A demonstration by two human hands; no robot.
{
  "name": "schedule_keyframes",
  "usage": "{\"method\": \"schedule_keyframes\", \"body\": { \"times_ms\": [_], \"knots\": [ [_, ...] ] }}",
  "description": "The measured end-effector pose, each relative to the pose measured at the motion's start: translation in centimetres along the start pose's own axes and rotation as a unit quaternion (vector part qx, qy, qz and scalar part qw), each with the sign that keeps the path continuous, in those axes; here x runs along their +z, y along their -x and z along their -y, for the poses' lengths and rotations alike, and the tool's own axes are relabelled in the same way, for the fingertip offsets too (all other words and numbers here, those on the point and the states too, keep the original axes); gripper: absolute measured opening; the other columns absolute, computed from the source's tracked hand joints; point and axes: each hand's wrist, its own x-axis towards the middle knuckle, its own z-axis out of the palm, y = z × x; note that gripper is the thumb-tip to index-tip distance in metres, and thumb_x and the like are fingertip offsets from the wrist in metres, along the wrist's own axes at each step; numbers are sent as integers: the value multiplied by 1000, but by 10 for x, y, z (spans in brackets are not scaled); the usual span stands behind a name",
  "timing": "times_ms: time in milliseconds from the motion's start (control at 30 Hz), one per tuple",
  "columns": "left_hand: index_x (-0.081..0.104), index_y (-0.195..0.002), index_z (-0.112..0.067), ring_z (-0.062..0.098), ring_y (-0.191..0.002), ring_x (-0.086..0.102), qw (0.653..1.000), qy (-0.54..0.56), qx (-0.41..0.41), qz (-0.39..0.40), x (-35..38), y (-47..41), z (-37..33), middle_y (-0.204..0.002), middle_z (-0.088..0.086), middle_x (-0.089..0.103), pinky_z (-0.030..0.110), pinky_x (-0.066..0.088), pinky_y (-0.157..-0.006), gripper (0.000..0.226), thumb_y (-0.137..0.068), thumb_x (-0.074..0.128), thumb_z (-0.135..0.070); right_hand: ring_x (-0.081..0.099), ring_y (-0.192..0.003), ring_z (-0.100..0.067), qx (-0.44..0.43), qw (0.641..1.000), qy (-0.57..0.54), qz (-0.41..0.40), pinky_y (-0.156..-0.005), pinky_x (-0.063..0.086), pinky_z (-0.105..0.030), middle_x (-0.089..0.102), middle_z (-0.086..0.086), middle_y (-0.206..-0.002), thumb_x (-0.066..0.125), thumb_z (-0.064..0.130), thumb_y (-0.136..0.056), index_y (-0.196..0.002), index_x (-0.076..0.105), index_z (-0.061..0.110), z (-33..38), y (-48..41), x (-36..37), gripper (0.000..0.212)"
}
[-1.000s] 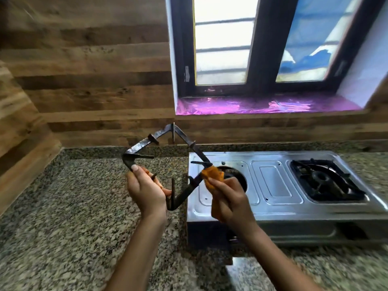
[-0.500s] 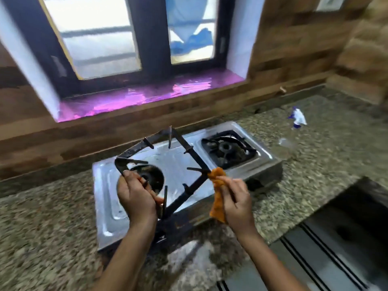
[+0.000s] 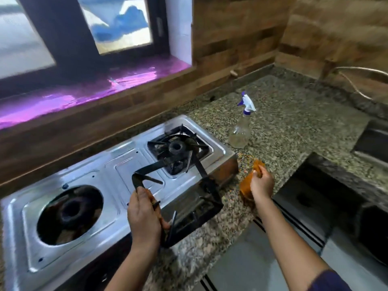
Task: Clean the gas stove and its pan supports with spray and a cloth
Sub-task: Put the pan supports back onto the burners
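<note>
Two grips | left hand: pan support | right hand: cloth, half hidden

Open counter between stove and spray bottle

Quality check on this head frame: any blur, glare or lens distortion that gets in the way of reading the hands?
Head view: wide-angle bending tilts the wall and the stove; motion blur softens the window and the lifted pan support; magenta glare sits on the sill; the left hand, right hand, cloth and spray bottle are readable.
</note>
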Motion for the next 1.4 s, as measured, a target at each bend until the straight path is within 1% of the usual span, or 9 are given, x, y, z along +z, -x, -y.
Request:
{"method": "schedule_keyframes", "body": {
  "times_ms": [200,367,433,533,600,767,933,1200,1400],
  "knots": [
    [43,-83,-10,16,-34,35,1000,-21,-3,5,-5,-2,-3,-55,6,35,26,35,-32,39,-104,32,-41,51,-122,-38,150,974,72,152,-105,42,-42,55,-14,-137,58,20,-90,-138,53,18,4,-16,11,48],
    [43,-82,-10,25,-35,35,1000,-1,-22,6,-25,-9,-6,-51,8,33,23,30,-29,41,-103,32,-43,49,-118,-29,-43,999,-18,9,-93,50,-43,47,-9,-132,58,25,-91,-114,62,25,56,49,11,23],
    [44,-83,-10,24,-34,32,999,10,-28,19,-35,-13,-6,-51,9,31,22,29,-28,39,-103,33,-41,59,-104,-16,-109,976,-123,140,-84,53,-29,60,-3,-118,58,27,-95,-107,64,27,96,86,14,14],
    [45,-82,-11,23,-33,31,999,17,-35,31,-50,-15,-11,-52,8,31,21,30,-27,37,-103,34,-40,70,-89,-19,-46,869,-208,447,-80,56,-30,72,-5,-100,54,35,-97,-108,69,24,154,135,26,22],
    [46,-81,-11,23,-32,30,999,25,-39,22,-64,-13,-15,-52,8,32,21,29,-27,39,-103,34,-41,71,-74,-21,-22,826,-228,515,-73,58,-31,73,-8,-89,52,32,-98,-106,70,19,176,157,39,23],
    [57,-81,-9,21,-32,39,993,48,-93,-58,-120,-14,-21,-52,5,50,23,34,-35,55,-93,41,-60,63,-55,-11,23,816,-254,518,-44,44,-14,71,-11,-77,62,27,-93,-98,70,11,186,204,75,18],
    [69,-81,-6,17,-63,70,970,159,-136,-121,-175,2,-24,-70,10,72,33,51,-73,32,-83,62,-37,56,-46,-6,76,809,-287,508,-37,32,-11,66,-18,-83,57,22,-96,-94,65,8,193,239,103,16],
    [63,-113,-4,17,-85,74,922,333,-139,-139,-230,25,-24,-104,12,74,32,57,-78,41,-74,65,-20,47,-39,-5,121,819,-320,460,-36,32,-13,60,-17,-82,65,23,-92,-115,62,5,201,310,135,29],
    [49,-124,-27,26,-106,68,949,276,-135,-65,-224,24,-31,-114,10,71,43,57,-78,56,-73,71,-17,47,-38,-5,156,835,-401,343,-37,33,-14,55,-7,-72,61,22,-95,-88,60,14,202,349,140,11]
  ]
}}
